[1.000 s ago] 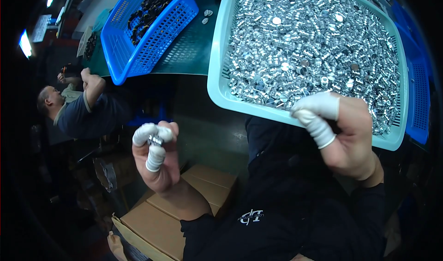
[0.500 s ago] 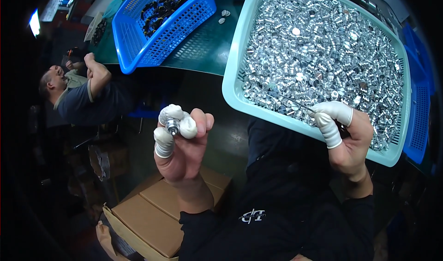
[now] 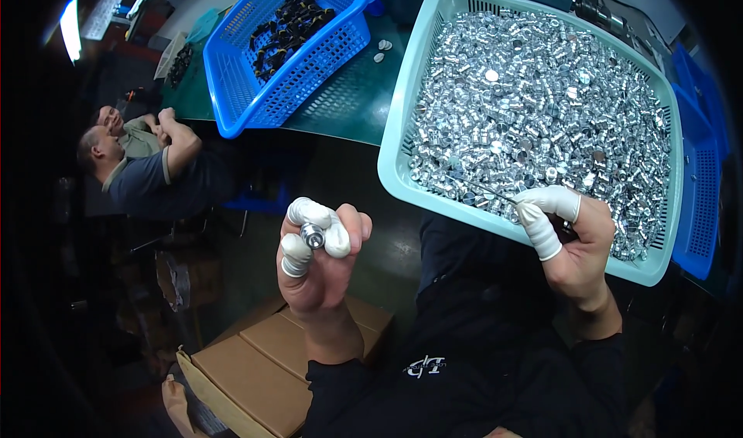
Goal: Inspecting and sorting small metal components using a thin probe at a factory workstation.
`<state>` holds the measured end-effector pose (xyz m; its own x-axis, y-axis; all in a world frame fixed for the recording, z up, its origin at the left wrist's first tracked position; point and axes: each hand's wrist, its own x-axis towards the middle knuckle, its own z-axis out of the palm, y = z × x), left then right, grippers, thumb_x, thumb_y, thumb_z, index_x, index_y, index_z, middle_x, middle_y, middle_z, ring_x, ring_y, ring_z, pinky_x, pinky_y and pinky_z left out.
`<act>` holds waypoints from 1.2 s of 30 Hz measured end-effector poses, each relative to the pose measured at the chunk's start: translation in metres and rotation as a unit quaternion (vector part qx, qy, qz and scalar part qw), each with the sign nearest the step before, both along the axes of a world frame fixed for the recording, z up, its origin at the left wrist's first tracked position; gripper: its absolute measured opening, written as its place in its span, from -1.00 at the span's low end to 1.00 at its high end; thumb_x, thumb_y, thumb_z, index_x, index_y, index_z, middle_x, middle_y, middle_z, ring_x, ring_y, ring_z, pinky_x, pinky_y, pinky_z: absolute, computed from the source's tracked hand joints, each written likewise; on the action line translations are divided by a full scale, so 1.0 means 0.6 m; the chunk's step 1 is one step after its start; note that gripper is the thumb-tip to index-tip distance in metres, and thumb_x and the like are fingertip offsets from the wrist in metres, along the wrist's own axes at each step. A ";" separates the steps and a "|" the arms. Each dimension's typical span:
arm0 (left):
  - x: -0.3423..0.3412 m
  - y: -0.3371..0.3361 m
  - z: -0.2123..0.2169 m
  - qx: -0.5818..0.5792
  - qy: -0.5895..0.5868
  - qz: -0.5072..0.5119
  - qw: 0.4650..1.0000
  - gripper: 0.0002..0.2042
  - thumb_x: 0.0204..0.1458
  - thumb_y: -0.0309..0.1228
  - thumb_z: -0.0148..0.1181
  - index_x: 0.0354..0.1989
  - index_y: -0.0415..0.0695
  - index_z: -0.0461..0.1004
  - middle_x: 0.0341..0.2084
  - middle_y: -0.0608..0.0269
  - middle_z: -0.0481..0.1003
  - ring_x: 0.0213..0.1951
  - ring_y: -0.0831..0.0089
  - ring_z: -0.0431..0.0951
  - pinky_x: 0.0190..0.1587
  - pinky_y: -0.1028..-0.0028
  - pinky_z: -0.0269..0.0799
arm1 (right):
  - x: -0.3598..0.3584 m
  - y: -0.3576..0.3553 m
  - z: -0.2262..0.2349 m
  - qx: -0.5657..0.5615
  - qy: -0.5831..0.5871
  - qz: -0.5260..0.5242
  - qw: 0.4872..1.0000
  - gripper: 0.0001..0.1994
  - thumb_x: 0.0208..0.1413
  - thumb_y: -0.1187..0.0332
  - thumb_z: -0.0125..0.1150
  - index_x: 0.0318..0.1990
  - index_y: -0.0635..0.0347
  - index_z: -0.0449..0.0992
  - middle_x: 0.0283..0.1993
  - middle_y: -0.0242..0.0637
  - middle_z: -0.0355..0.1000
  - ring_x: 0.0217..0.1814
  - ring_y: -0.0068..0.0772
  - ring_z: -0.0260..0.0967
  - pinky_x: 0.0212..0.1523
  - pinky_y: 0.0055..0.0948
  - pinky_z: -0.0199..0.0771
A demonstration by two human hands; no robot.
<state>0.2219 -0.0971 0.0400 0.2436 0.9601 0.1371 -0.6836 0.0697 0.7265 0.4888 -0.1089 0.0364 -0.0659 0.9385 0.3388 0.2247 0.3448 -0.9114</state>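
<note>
My left hand (image 3: pixel 321 256), with white finger cots on its fingertips, holds a small silver metal ring part (image 3: pixel 312 236) pinched between thumb and fingers, raised in front of me below the table edge. My right hand (image 3: pixel 569 241), also in white finger cots, grips a thin metal pick (image 3: pixel 486 191) whose tip reaches into the pile of shiny silver parts (image 3: pixel 542 105). Those parts fill a light teal basket (image 3: pixel 398 113) that overhangs the table's front edge.
A blue basket (image 3: pixel 271 90) with black parts sits tilted on the green table (image 3: pixel 348 97). More blue baskets (image 3: pixel 700 198) lie at the right. Two people sit at the left (image 3: pixel 139 159). Cardboard boxes (image 3: pixel 255 368) stand on the floor below my left hand.
My left hand rose and turned the silver part toward me. My right hand stayed at the teal basket's near rim with the pick reaching into the parts.
</note>
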 end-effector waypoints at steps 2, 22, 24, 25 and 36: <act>0.001 0.005 -0.001 0.002 -0.005 -0.013 1.000 -0.64 0.00 -0.15 0.23 -0.13 -0.12 0.45 -0.47 0.27 0.50 -0.40 0.43 0.34 -0.26 0.40 0.09 | 0.004 -0.001 -0.001 0.004 -0.006 -0.002 1.000 -0.94 0.00 0.62 0.20 -0.34 0.40 0.53 -0.47 -0.21 0.50 -0.47 -0.54 0.44 -0.44 -0.65 0.38; -0.082 0.281 -0.240 0.162 0.679 0.357 0.621 -0.79 -0.23 -0.47 0.39 -0.37 -0.24 0.58 -0.39 0.13 0.56 -0.28 0.35 0.52 -0.12 0.42 0.39 | 0.060 -0.067 -0.045 0.102 -0.073 -0.209 0.970 -0.92 -0.01 0.59 0.18 -0.34 0.41 0.51 -0.61 -0.28 0.36 -0.66 -0.57 0.19 -0.62 -0.63 0.09; -0.092 0.284 -0.228 0.147 0.632 0.387 0.655 -0.80 -0.22 -0.49 0.39 -0.37 -0.24 0.58 -0.40 0.16 0.56 -0.32 0.40 0.51 -0.15 0.45 0.40 | 0.056 -0.053 -0.047 0.115 -0.084 -0.212 0.967 -0.92 -0.01 0.59 0.18 -0.33 0.42 0.50 -0.60 -0.28 0.35 -0.65 -0.58 0.19 -0.62 -0.63 0.09; -0.099 0.290 -0.225 0.177 0.588 0.431 0.661 -0.80 -0.21 -0.51 0.39 -0.37 -0.25 0.58 -0.40 0.20 0.55 -0.35 0.45 0.50 -0.18 0.47 0.40 | 0.055 -0.053 -0.045 0.121 -0.090 -0.202 0.968 -0.91 0.00 0.59 0.18 -0.32 0.43 0.50 -0.60 -0.29 0.35 -0.64 -0.59 0.18 -0.61 -0.64 0.08; -0.101 0.291 -0.235 0.195 0.591 0.466 0.629 -0.81 -0.09 -0.48 0.33 -0.31 -0.30 0.54 -0.42 0.18 0.53 -0.40 0.47 0.45 -0.23 0.50 0.39 | 0.045 -0.043 -0.041 0.149 -0.162 -0.250 0.943 -0.90 -0.09 0.57 0.24 -0.35 0.34 0.53 -0.62 -0.29 0.39 -0.72 -0.47 0.27 -0.69 -0.56 0.22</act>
